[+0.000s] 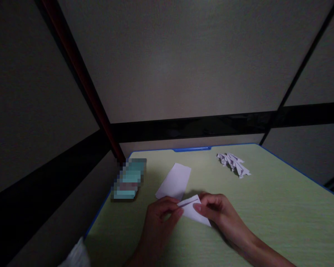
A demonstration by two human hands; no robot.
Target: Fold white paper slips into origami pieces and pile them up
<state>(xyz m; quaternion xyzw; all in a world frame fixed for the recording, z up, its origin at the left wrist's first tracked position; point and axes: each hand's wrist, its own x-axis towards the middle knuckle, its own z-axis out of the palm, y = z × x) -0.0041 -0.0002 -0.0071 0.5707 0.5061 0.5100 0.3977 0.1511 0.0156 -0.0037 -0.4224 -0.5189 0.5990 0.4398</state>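
A small sheet of white paper, partly folded along its upper edge, is held just above the table. My left hand pinches its left end between thumb and fingers. On the right side, my right hand grips it with the thumb pressed on its face; the fingers behind are partly hidden. Just beyond my left hand lies a flat white sheet of paper, its near edge partly covered by the hand. Farther back on the right sits a cluster of folded white paper pieces with pointed ends.
The light green table has a blue rim, with a blue handle at the far edge. A pixelated rectangular object lies on the left. Walls rise behind and to the left. Something white shows at the lower left.
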